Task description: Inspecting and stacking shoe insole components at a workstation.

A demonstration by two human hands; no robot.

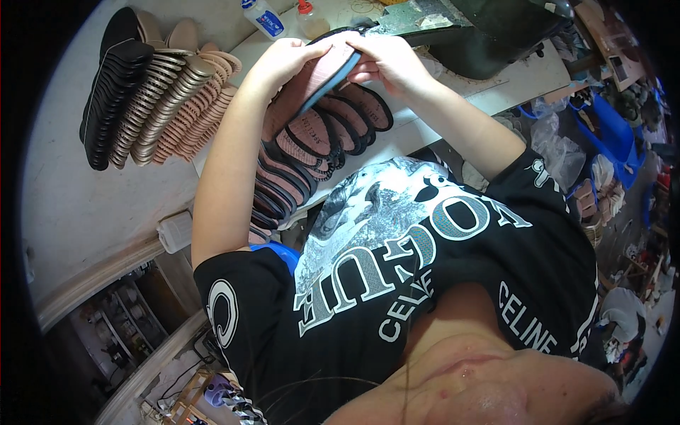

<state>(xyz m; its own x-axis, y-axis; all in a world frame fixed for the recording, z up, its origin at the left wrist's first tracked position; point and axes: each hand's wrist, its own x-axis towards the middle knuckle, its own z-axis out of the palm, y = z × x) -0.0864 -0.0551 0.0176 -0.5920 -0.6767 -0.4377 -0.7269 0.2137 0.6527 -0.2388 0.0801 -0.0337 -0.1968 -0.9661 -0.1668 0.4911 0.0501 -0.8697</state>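
Left hand: the left hand [283,62] is gripping the near long edge of a pink insole [327,71], the thumb lying along the top face and the other fingers curling underneath, pressed together.
Right hand: the right hand [386,60] is pinching the far end of the same insole, its fingertips bunched close and meeting the left thumb tip over the dark rim.
Insole: the pink insole with its dark edge binding is being held tilted between both sets of fingers, lifted clear of the white worktable [92,191].
Below the fingers: a fanned row of finished insoles [312,142], pink with black edging, is lying overlapped on the table just under the hands and trailing down toward the person's chest.
Left of the fingers: a stack of tan soles [180,99] is standing on edge well apart from the left hand, with a stack of black soles [113,78] touching it on its outer side.
Beyond the fingertips: a white glue bottle [263,18] and a clear bottle with a red cap [309,18] are standing near each other, just past the hands.
Right of the fingers: a dark sewing machine body [489,35] is sitting close beside the right hand.
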